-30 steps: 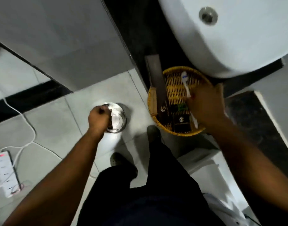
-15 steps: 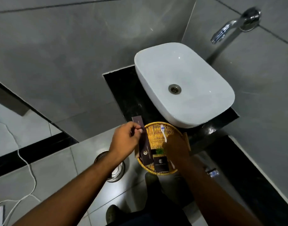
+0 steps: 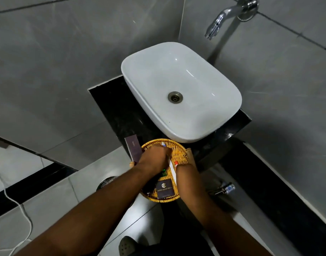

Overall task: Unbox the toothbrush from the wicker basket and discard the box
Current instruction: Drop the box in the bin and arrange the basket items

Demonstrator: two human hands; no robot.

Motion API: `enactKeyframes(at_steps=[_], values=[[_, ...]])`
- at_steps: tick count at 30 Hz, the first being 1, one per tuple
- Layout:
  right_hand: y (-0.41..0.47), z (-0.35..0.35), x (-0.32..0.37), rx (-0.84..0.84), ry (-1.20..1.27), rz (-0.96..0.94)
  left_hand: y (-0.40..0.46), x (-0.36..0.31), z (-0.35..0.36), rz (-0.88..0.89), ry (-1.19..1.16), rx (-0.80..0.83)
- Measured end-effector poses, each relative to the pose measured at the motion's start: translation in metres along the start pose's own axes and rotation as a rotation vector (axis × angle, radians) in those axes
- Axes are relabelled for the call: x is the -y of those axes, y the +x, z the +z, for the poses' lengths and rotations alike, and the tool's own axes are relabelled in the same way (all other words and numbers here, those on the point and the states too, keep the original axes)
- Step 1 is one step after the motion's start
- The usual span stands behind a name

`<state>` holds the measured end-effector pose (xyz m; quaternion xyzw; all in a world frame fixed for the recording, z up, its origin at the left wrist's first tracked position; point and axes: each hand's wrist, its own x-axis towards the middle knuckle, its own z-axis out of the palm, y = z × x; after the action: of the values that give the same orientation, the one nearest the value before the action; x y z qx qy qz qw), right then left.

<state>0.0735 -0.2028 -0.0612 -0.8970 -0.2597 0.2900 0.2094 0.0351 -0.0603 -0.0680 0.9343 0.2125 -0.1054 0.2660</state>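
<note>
The round wicker basket (image 3: pixel 178 145) sits on the black counter in front of the sink. A white toothbrush (image 3: pixel 171 169) lies slanted across it, head (image 3: pixel 163 144) toward the sink. My left hand (image 3: pixel 154 159) is knuckles-up over the basket, with its fingertips on the toothbrush neck. Whether it grips is hidden. My right hand (image 3: pixel 184 169) is at the basket's right side, and the toothbrush handle runs along it into its grip. A long purple box (image 3: pixel 133 147) lies by the basket's left rim, its near end behind my left wrist.
A dark box with a gold logo (image 3: pixel 165 188) and a green item (image 3: pixel 164 172) lie in the basket. The white sink (image 3: pixel 180 85) and chrome tap (image 3: pixel 219 21) are beyond it. A steel bin (image 3: pixel 105 182), a white cable (image 3: pixel 21 213) and a valve (image 3: pixel 225 188) are at floor level.
My left hand rose from the steel bin to the purple box, then moved right over the basket onto the toothbrush. My right hand stayed at the basket with the toothbrush.
</note>
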Motion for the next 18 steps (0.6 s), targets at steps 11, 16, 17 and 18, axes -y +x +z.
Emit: enactKeyframes(at_steps=[11,16,17,18], values=[[0.016,0.005,0.007,-0.084,-0.453,-0.115,0.022,0.003,0.017,-0.063,-0.094,-0.036],[0.011,0.002,0.012,-0.049,-0.454,-0.08,0.02,0.005,0.017,-0.092,-0.13,-0.046],[0.012,0.001,0.011,-0.051,-0.457,-0.079,0.021,0.005,0.018,-0.089,-0.125,-0.054],[0.015,0.0,0.012,-0.055,-0.439,-0.068,0.024,0.004,0.016,-0.089,-0.134,-0.064]])
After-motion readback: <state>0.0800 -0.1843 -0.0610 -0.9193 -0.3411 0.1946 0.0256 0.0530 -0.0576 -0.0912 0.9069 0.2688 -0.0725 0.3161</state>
